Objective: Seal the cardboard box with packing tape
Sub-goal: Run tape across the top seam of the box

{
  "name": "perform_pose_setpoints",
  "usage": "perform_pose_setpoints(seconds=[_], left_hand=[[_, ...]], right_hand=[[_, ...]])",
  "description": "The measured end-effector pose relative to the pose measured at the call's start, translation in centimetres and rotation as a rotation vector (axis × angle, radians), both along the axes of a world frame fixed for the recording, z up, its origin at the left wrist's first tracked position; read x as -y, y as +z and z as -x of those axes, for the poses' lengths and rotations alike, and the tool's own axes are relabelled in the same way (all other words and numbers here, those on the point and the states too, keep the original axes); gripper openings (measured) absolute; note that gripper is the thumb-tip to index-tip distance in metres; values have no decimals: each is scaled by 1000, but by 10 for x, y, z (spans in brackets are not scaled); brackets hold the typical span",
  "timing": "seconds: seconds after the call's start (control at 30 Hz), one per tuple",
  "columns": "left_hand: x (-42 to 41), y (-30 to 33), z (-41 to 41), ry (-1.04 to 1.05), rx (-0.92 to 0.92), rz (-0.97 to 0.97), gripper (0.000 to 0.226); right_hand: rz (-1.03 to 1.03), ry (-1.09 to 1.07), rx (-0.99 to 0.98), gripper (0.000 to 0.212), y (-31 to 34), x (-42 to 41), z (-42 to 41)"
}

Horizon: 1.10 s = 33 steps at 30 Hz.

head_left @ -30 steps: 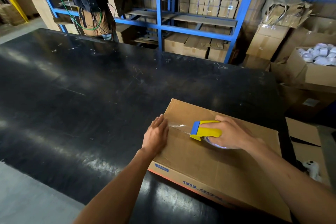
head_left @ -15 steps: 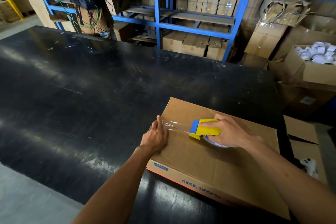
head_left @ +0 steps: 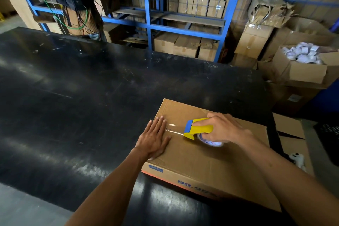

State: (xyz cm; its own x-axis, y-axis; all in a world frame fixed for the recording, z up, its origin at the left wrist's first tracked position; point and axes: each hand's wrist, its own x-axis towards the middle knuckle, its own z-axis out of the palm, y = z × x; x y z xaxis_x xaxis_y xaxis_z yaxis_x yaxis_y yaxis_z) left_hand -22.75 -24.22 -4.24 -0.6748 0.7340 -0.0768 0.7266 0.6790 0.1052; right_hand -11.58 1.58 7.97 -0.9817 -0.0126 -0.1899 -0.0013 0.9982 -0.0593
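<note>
A flat brown cardboard box (head_left: 211,163) lies on the black table (head_left: 82,101) at the near right. My right hand (head_left: 222,127) grips a yellow and blue tape dispenser (head_left: 197,128) that sits on the box top, its clear tape roll (head_left: 211,142) partly hidden under my fingers. A short strip of clear tape (head_left: 173,128) runs from the dispenser to the box's left edge. My left hand (head_left: 155,139) lies flat with straight fingers on the box's left end, pressing on the tape's start.
Blue metal shelving (head_left: 148,5) with stacked cartons stands behind the table. To the right are piled cartons and an open carton of white rolls (head_left: 304,55). A flattened cardboard sheet (head_left: 291,137) and a small white object (head_left: 298,159) lie right of the box.
My left hand has flattened out on the box's left end over the tape. The dispenser has stayed at about the same place on the box top.
</note>
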Motion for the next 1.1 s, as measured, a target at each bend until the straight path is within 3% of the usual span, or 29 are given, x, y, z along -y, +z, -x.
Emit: perform_pose_setpoints(seconds=[0.3,0.47,0.6,0.7,0.83,1.1], left_hand=[[2,3,-1,-22,-13,-11,74],[-5,6,-5,-162,-110,16,84],[-45,9,-38,-257,2,-24,80],[-76,8,-74,-204,54,-77,90],[-81,-1,-78,-394,-24,-87,79],[-82,-1,-74,-425,-10,-61,81]], right_hand=[[-75,-33,73,41,9,-36,-47],[-65,-46,56,43,-1,-32,-50],[3,-90,66,40,-7,-35,-56],[19,-101,69,47,-7,-35,-57],[28,-104,61,50,-7,-34,-56],[-11,-99,34,46,-5,-31,-57]])
